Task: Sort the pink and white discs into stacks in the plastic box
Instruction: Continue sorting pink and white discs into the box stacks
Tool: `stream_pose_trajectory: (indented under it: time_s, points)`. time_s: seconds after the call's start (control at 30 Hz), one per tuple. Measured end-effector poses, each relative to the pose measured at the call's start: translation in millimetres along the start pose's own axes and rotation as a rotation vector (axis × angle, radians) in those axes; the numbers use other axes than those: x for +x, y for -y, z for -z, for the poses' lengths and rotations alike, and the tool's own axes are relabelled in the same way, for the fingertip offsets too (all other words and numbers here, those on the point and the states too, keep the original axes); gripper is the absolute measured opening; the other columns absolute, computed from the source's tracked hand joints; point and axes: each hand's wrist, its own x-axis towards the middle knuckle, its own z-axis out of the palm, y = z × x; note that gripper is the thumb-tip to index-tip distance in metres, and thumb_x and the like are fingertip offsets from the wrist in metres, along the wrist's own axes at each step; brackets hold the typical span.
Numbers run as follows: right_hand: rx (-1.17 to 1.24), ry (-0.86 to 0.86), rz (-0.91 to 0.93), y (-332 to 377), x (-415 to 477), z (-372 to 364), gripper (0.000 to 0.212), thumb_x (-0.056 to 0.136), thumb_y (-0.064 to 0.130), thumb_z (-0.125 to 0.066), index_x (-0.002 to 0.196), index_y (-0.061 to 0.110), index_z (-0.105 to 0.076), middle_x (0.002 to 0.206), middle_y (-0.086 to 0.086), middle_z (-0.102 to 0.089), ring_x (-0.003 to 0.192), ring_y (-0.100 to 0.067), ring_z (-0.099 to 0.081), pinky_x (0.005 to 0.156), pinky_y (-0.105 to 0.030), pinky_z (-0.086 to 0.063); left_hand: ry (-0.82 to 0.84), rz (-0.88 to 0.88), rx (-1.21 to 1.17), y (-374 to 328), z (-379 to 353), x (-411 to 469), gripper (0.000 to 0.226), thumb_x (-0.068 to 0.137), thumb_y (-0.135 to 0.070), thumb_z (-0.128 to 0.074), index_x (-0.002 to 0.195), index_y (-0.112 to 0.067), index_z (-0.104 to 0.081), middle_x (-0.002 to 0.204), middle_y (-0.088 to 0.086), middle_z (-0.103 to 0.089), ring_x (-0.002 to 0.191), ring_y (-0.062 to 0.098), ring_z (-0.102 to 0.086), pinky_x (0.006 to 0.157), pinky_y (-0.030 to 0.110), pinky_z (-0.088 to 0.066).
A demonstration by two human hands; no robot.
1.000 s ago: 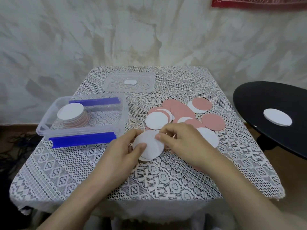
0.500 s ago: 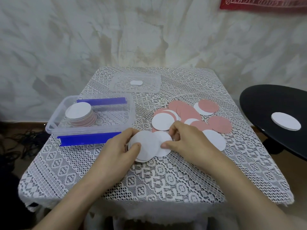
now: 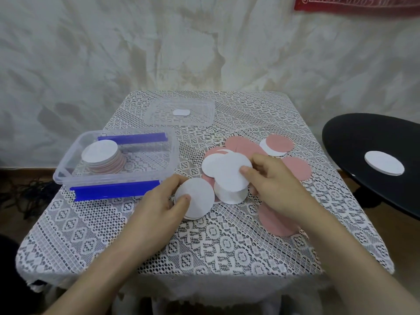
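My left hand grips a small stack of white discs just above the lace cloth, thumb on top. My right hand pinches one white disc lifted over the loose pile of pink and white discs. Another white disc lies under it. The clear plastic box with blue clips stands at the left and holds a stack of discs with a white disc on top. A pink disc lies under my right wrist.
The box lid lies at the back of the table with a white piece on it. A black round stool at the right carries a white disc. The lace-covered table ends close to my forearms.
My right hand has lifted a white disc off the table and raised it over the pile. My left hand keeps its white stack and has shifted slightly left.
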Motion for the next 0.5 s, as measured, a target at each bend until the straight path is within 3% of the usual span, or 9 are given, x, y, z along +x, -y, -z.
stream_pose_trajectory:
  time_s: [0.1,0.23,0.27,0.37,0.43,0.5]
  points:
    - [0.006,0.13,0.023,4.6,-11.0,-11.8,0.017,0.101,0.024,-0.059,0.085,0.019,-0.064,0.073,0.011,-0.055,0.068,-0.011,-0.051,0.062,-0.029,-0.045,0.034,-0.054,-0.027,-2.2,-2.4,-2.2,0.022,0.103,-0.023,-0.046,0.109,-0.04,-0.059,0.069,-0.014,-0.064,0.057,0.002,-0.054,0.056,0.025,-0.042]
    - [-0.228,0.176,0.089,7.9,-19.6,-27.5,0.012,0.098,0.039,-0.059,0.1,0.03,-0.067,0.079,0.01,-0.063,0.072,-0.009,-0.058,0.074,-0.036,-0.049,0.069,-0.121,-0.073,-9.3,-2.8,-8.1,0.023,0.106,-0.026,-0.041,0.113,-0.037,-0.06,0.07,-0.029,-0.063,0.065,-0.005,-0.057,0.057,0.015,-0.041]
    - [-0.228,0.167,0.101,9.7,-20.6,-30.3,0.012,0.098,0.04,-0.059,0.096,0.031,-0.066,0.078,0.009,-0.063,0.071,-0.009,-0.057,0.071,-0.035,-0.048,0.077,-0.137,-0.066,-8.9,-2.8,-8.5,0.02,0.105,-0.033,-0.044,0.115,-0.04,-0.059,0.078,-0.028,-0.066,0.071,-0.003,-0.061,0.06,0.017,-0.046]
    - [-0.274,0.149,0.147,14.6,-24.0,-35.4,0.024,0.096,0.045,-0.061,0.083,0.025,-0.06,0.072,0.007,-0.06,0.064,-0.007,-0.053,0.064,-0.03,-0.043,0.075,-0.142,0.023,-0.6,-1.0,-7.9,0.022,0.099,-0.041,-0.055,0.12,-0.047,-0.054,0.093,-0.008,-0.072,0.081,0.012,-0.067,0.074,0.042,-0.055]
    - [-0.297,0.149,0.171,17.7,-24.8,-36.4,0.028,0.094,0.048,-0.062,0.078,0.025,-0.057,0.068,0.01,-0.056,0.061,-0.006,-0.049,0.058,-0.023,-0.036,0.052,-0.151,0.082,2.3,0.8,-7.9,0.025,0.099,-0.036,-0.056,0.12,-0.048,-0.052,0.089,-0.005,-0.071,0.078,0.011,-0.065,0.072,0.042,-0.054]
    - [-0.309,0.149,0.195,21.9,-25.4,-36.2,0.024,0.094,0.048,-0.063,0.075,0.036,-0.055,0.068,0.013,-0.055,0.062,-0.004,-0.05,0.056,-0.02,-0.035,0.027,-0.175,0.119,1.7,2.6,-9.5,0.026,0.099,-0.035,-0.055,0.12,-0.048,-0.052,0.085,-0.01,-0.069,0.076,0.007,-0.062,0.069,0.036,-0.053]
